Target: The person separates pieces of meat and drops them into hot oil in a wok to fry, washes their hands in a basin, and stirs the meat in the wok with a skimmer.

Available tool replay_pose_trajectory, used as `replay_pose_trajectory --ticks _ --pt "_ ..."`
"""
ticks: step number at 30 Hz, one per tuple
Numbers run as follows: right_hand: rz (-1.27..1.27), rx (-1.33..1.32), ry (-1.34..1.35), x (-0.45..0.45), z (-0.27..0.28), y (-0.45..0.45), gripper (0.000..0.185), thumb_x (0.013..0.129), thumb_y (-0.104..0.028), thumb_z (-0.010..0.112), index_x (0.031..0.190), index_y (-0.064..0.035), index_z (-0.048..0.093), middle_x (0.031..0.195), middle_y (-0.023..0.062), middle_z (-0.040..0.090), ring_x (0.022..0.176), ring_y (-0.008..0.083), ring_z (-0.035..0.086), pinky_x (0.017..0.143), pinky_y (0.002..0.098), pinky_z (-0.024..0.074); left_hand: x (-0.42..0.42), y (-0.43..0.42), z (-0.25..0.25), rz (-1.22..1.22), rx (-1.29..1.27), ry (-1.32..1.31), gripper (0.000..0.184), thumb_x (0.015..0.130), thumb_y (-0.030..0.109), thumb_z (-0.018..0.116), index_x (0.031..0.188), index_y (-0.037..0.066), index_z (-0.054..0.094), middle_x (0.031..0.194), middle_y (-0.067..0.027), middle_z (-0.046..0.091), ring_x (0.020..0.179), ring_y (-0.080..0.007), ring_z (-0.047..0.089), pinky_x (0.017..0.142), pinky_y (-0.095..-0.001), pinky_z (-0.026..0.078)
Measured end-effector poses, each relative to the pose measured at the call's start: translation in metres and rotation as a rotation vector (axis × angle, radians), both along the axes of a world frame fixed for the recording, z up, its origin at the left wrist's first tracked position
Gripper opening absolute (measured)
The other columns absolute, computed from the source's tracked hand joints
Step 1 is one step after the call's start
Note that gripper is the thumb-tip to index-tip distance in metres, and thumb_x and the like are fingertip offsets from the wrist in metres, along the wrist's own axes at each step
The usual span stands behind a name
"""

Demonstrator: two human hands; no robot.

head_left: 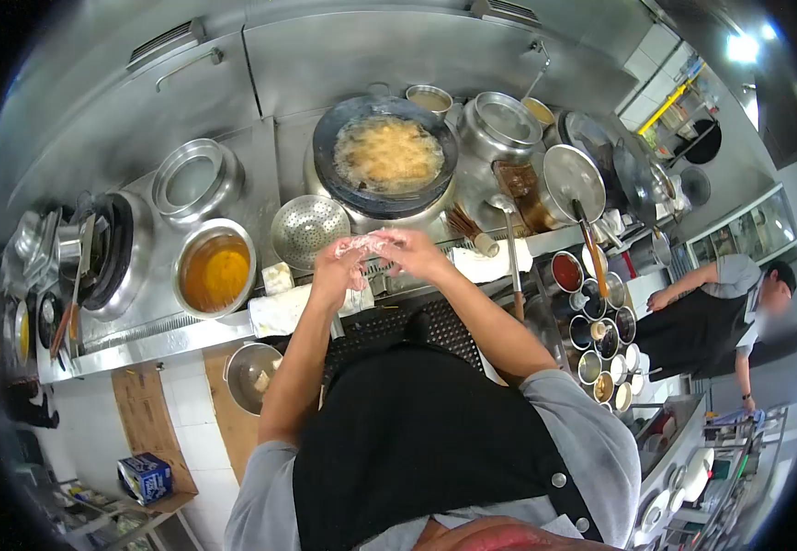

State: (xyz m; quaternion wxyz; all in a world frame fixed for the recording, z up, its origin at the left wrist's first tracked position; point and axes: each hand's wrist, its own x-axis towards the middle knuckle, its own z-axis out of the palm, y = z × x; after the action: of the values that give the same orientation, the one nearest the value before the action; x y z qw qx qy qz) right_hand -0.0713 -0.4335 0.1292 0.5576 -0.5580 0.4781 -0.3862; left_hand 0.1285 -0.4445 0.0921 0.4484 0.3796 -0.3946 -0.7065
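Observation:
My left hand (344,261) and my right hand (409,254) meet in front of my chest, over the near edge of the stove. White flour or batter coats the fingers of both. The fingers are loosely bent and touch each other; no separate thing shows between them. Just beyond them a black wok (325,156) holds bubbling oil with golden pieces frying (389,153). A perforated metal strainer (310,230) lies close to my left hand. To the right of my right hand are a bamboo wok brush (470,231) and a folded white cloth (490,261).
A bowl of yellow oil (217,272) and a lidded pot (187,179) stand left. At right are a ladle (511,243), a mesh skimmer (574,184) and several seasoning pots (589,367). A metal pot (249,376) sits low left. A co-worker (715,312) stands far right.

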Motion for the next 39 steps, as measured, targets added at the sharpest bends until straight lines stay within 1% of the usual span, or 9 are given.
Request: replay_pose_trajectory --ticks 3,9,13,17,23,26,29,34,39 --pt "0.056 0.126 -0.106 -0.020 -0.011 0.022 0.045 0.105 -0.028 0.057 0.144 -0.0043 0.055 0.114 0.0088 0.067 0.094 0.0155 0.067 0.067 0.0290 0.0573 -0.003 0.010 -0.005 -0.005 0.047 0.065 0.023 0.096 0.011 0.064 0.116 0.000 0.063 0.082 -0.0084 0.065 0.055 -0.0126 0.056 0.043 -0.0270 0.048" --pt "-0.009 0.717 -0.107 -0.121 -0.180 0.080 0.028 0.102 -0.030 0.060 0.114 -0.0049 0.066 0.092 0.0098 0.070 0.082 0.0233 0.069 0.063 0.0346 0.0560 0.017 0.041 -0.004 0.177 0.174 0.184 0.026 0.096 0.011 0.062 0.120 0.002 0.057 0.091 -0.0070 0.064 0.069 -0.0148 0.063 0.046 -0.0269 0.052" --pt "-0.685 0.726 -0.449 -0.211 -0.403 0.084 0.025 0.097 -0.028 0.064 0.114 -0.0095 0.065 0.096 0.0115 0.069 0.085 0.0265 0.069 0.067 0.0464 0.0571 0.019 0.061 -0.004 0.210 0.233 0.138 0.024 0.093 0.012 0.065 0.113 0.002 0.056 0.090 -0.0090 0.064 0.068 -0.0157 0.063 0.046 -0.0273 0.053" --pt "-1.273 0.679 -0.548 -0.214 -0.412 0.029 0.031 0.099 -0.026 0.061 0.128 -0.0175 0.055 0.122 0.0074 0.063 0.104 0.0278 0.065 0.078 0.0522 0.0560 0.012 0.076 -0.028 0.208 0.197 0.129 0.026 0.096 0.019 0.065 0.116 0.005 0.057 0.100 -0.0103 0.066 0.076 -0.0176 0.062 0.061 -0.0288 0.054" --pt "-1.234 0.645 -0.795 -0.193 -0.468 0.026 0.028 0.101 -0.030 0.057 0.126 -0.0159 0.058 0.116 0.0078 0.066 0.103 0.0285 0.064 0.084 0.0519 0.0550 -0.008 0.105 -0.042 0.265 0.270 0.126 0.023 0.094 0.015 0.068 0.111 0.004 0.057 0.104 -0.0137 0.067 0.077 -0.0191 0.063 0.065 -0.0293 0.057" --pt "-0.888 0.219 -0.206 -0.196 -0.678 0.038 0.029 0.102 -0.034 0.055 0.122 -0.0138 0.061 0.109 0.0090 0.067 0.099 0.0293 0.065 0.083 0.0510 0.0558 -0.019 0.108 -0.042 0.302 0.327 0.132 0.023 0.093 0.013 0.067 0.110 0.001 0.058 0.105 -0.0152 0.067 0.079 -0.0195 0.064 0.066 -0.0293 0.058" --pt "-1.029 0.768 -1.013 -0.202 -0.457 0.040 0.034 0.099 -0.033 0.057 0.126 -0.0123 0.062 0.110 0.0113 0.068 0.093 0.0307 0.067 0.073 0.0497 0.0575 -0.024 0.105 -0.038 0.293 0.353 0.163 0.025 0.092 0.013 0.067 0.113 0.001 0.058 0.108 -0.0153 0.067 0.081 -0.0201 0.065 0.067 -0.0303 0.058" --pt "-1.160 0.580 -1.030 -0.195 -0.471 0.029 0.027 0.102 -0.035 0.053 0.114 -0.0137 0.065 0.103 0.0082 0.068 0.090 0.0290 0.065 0.082 0.0498 0.0570 -0.028 0.099 -0.033 0.258 0.327 0.141 0.024 0.093 0.013 0.065 0.114 0.003 0.058 0.108 -0.0139 0.068 0.081 -0.0202 0.065 0.065 -0.0314 0.057" --pt "-0.998 0.888 -0.956 -0.210 -0.470 0.034 0.028 0.105 -0.031 0.049 0.122 -0.0138 0.063 0.115 0.0079 0.069 0.101 0.0290 0.067 0.086 0.0542 0.0576 -0.028 0.100 -0.038 0.294 0.343 0.104 0.029 0.094 0.018 0.065 0.118 0.005 0.056 0.096 -0.0111 0.064 0.075 -0.0197 0.061 0.057 -0.0323 0.052"
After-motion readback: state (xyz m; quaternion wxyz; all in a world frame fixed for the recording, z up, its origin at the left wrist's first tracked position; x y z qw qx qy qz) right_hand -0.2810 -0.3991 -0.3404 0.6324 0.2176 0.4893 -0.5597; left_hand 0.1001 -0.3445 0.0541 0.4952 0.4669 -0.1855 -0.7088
